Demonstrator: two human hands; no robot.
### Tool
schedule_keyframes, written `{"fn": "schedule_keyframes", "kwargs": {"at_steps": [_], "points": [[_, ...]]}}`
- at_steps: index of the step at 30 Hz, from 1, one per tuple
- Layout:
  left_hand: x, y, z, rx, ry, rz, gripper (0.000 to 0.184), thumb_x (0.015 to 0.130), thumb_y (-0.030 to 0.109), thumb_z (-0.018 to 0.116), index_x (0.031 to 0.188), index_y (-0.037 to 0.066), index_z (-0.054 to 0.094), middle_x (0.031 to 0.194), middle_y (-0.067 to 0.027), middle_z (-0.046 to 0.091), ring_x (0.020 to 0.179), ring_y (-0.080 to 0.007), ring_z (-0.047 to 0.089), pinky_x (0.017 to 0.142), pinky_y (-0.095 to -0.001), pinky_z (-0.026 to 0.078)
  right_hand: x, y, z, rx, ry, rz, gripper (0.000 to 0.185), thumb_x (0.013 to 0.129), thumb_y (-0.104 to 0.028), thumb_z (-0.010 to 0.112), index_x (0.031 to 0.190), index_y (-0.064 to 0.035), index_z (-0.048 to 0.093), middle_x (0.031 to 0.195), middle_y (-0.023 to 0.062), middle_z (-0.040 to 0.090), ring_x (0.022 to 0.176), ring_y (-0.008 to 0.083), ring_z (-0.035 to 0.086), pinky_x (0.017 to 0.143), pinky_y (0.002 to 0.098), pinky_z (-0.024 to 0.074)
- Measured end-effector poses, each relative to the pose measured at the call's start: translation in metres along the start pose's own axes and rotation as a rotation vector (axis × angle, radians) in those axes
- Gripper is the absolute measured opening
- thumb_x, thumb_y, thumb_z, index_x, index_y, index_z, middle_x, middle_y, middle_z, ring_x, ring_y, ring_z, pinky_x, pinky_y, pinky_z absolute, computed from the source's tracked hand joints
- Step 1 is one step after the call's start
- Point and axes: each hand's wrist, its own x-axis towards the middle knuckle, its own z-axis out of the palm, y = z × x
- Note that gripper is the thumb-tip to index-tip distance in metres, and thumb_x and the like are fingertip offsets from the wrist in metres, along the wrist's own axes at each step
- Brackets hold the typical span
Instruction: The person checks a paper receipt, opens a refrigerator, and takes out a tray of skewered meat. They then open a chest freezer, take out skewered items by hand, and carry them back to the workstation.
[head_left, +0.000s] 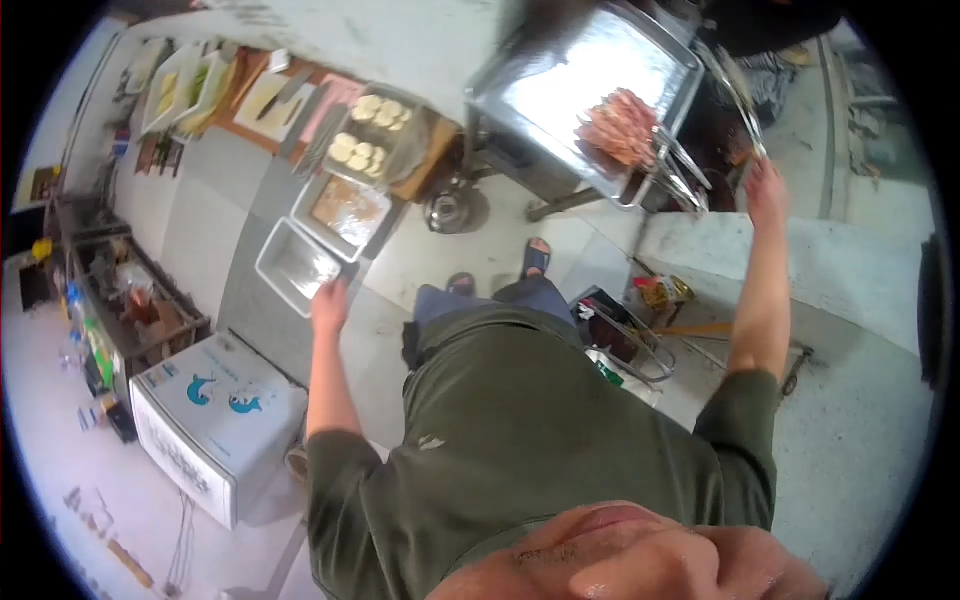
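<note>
My left hand point(328, 305) is closed on the near edge of a white rectangular tub point(292, 268) with a shiny inside. Touching that tub is a second white tub point(342, 212) with brownish contents. Out to the right, my right hand point(767, 192) grips the end of long metal tongs point(738, 95), whose far end reaches over a dark, cluttered area. Left of these tongs, a large steel tray point(545, 95) carries a heap of pinkish meat strips point(622, 128). Another pair of tongs point(682, 172) rests at the tray's near corner.
Trays of round pale pieces point(362, 150) stand beyond the tubs. A knife point(290, 90) lies on a board further left. A steel pot point(446, 208) is on the floor near the tray stand. A white appliance point(225, 400) stands at left, and a pale ledge point(780, 265) runs along the right.
</note>
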Motion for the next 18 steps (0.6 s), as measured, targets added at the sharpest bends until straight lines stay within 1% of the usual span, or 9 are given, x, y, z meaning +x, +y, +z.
{"fn": "schedule_keyframes", "kwargs": {"at_steps": [1, 2, 4, 6, 9, 10, 12, 17, 18], "points": [[-0.02, -0.03, 0.001, 0.058, 0.096, -0.075, 0.038, 0.086, 0.032, 0.058, 0.099, -0.003, 0.064, 0.089, -0.0202, 0.067, 0.083, -0.0277, 0.065, 0.075, -0.0363, 0.049, 0.024, -0.003, 0.013, -0.013, -0.056, 0.007, 0.02, 0.095, -0.021, 0.053, 0.1, -0.0028, 0.06, 0.068, -0.0034, 0.046, 0.054, 0.0066, 0.039, 0.045, 0.0213, 0.029], [-0.033, -0.036, 0.012, -0.059, 0.11, -0.194, 0.039, 0.087, 0.031, 0.058, 0.101, -0.004, 0.064, 0.09, -0.0181, 0.067, 0.083, -0.0253, 0.065, 0.074, -0.0355, 0.049, 0.052, -0.005, 0.02, -0.031, -0.129, 0.023, 0.02, 0.095, -0.021, 0.053, 0.1, -0.0028, 0.061, 0.067, -0.0031, 0.047, 0.053, 0.0066, 0.04, 0.045, 0.0216, 0.0292], [-0.1, -0.062, 0.016, -0.268, 0.197, -0.522, 0.039, 0.087, 0.029, 0.057, 0.104, -0.006, 0.063, 0.092, -0.0139, 0.068, 0.083, -0.0207, 0.064, 0.074, -0.0338, 0.049, 0.111, 0.001, 0.029, -0.03, -0.096, 0.044, 0.021, 0.095, -0.021, 0.053, 0.1, -0.0027, 0.061, 0.067, -0.0034, 0.046, 0.055, 0.0059, 0.039, 0.046, 0.0214, 0.0297], [-0.155, -0.079, 0.031, -0.288, 0.18, -0.617, 0.038, 0.086, 0.032, 0.06, 0.1, -0.003, 0.065, 0.088, -0.016, 0.068, 0.079, -0.0211, 0.065, 0.071, -0.0337, 0.049, 0.183, 0.033, 0.015, 0.039, -0.305, 0.202, 0.02, 0.095, -0.02, 0.054, 0.102, -0.0036, 0.061, 0.066, -0.0039, 0.045, 0.056, 0.0054, 0.039, 0.048, 0.0203, 0.0308], [-0.206, -0.031, 0.045, -0.042, 0.068, -0.594, 0.038, 0.086, 0.031, 0.06, 0.102, -0.003, 0.065, 0.088, -0.0158, 0.068, 0.079, -0.0206, 0.065, 0.073, -0.0332, 0.049, 0.232, 0.063, 0.023, -0.305, -0.367, 0.336, 0.021, 0.094, -0.026, 0.055, 0.104, -0.0078, 0.062, 0.064, -0.0074, 0.039, 0.055, 0.0045, 0.038, 0.049, 0.0196, 0.0312], [-0.218, -0.02, 0.052, -0.005, 0.043, -0.57, 0.037, 0.086, 0.031, 0.06, 0.101, -0.003, 0.066, 0.087, -0.0156, 0.068, 0.079, -0.0204, 0.065, 0.073, -0.033, 0.049, 0.259, 0.072, 0.013, -0.465, -0.426, 0.402, 0.023, 0.094, -0.028, 0.055, 0.105, -0.0091, 0.062, 0.063, -0.0083, 0.037, 0.053, 0.0043, 0.037, 0.048, 0.0196, 0.0305], [-0.243, -0.006, 0.066, -0.06, 0.062, -0.604, 0.036, 0.087, 0.03, 0.059, 0.1, -0.003, 0.066, 0.086, -0.0152, 0.068, 0.08, -0.0204, 0.065, 0.074, -0.0323, 0.049, 0.293, 0.092, 0.002, -0.545, -0.461, 0.508, 0.025, 0.095, -0.033, 0.055, 0.104, -0.0109, 0.062, 0.062, -0.0092, 0.035, 0.05, 0.0041, 0.034, 0.044, 0.0206, 0.028], [-0.316, -0.026, 0.108, -0.194, 0.102, -0.711, 0.034, 0.087, 0.027, 0.061, 0.1, -0.004, 0.066, 0.083, -0.0126, 0.068, 0.081, -0.0196, 0.065, 0.075, -0.0307, 0.049, 0.296, 0.08, 0.006, -0.539, -0.218, 0.576, 0.027, 0.093, -0.037, 0.057, 0.102, -0.0116, 0.062, 0.065, -0.0063, 0.048, 0.05, 0.0047, 0.042, 0.043, 0.0198, 0.0321], [-0.326, -0.027, 0.112, -0.215, 0.101, -0.74, 0.034, 0.087, 0.027, 0.061, 0.1, -0.004, 0.065, 0.083, -0.0123, 0.068, 0.081, -0.0195, 0.065, 0.075, -0.0309, 0.049, 0.312, 0.085, -0.002, -0.603, -0.278, 0.522, 0.03, 0.092, -0.037, 0.057, 0.105, -0.0095, 0.061, 0.07, -0.0036, 0.052, 0.056, 0.0069, 0.047, 0.047, 0.0208, 0.0361]]}}
